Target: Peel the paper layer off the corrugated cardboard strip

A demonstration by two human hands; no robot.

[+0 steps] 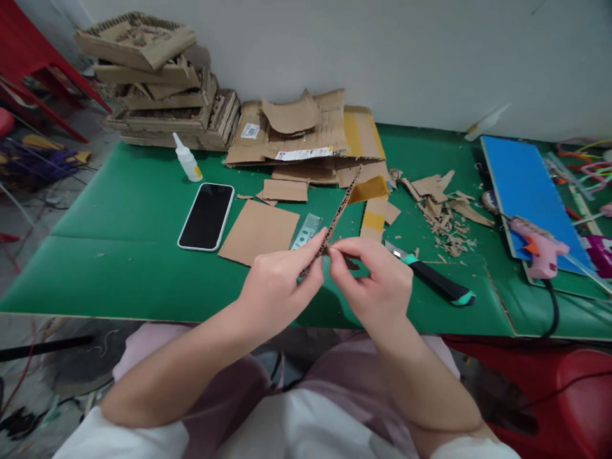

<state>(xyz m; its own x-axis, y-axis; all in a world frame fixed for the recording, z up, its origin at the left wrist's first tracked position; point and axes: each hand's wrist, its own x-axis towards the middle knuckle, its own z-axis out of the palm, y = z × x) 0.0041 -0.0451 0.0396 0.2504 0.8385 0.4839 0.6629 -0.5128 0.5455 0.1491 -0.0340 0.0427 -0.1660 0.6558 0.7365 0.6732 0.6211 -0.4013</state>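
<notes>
A thin strip of corrugated cardboard is pinched near its lower end between both hands and slants up to the right over the green table. My left hand grips it from the left with thumb and forefinger. My right hand holds it from the right, fingertips touching those of the left. A flat cardboard square and a clear ruler lie just beyond the hands. A black and teal utility knife rests right of my right hand.
A phone lies face up at left, a small glue bottle behind it. Stacked cardboard and flattened boxes line the wall. Cardboard scraps, a blue board and a pink glue gun sit at right.
</notes>
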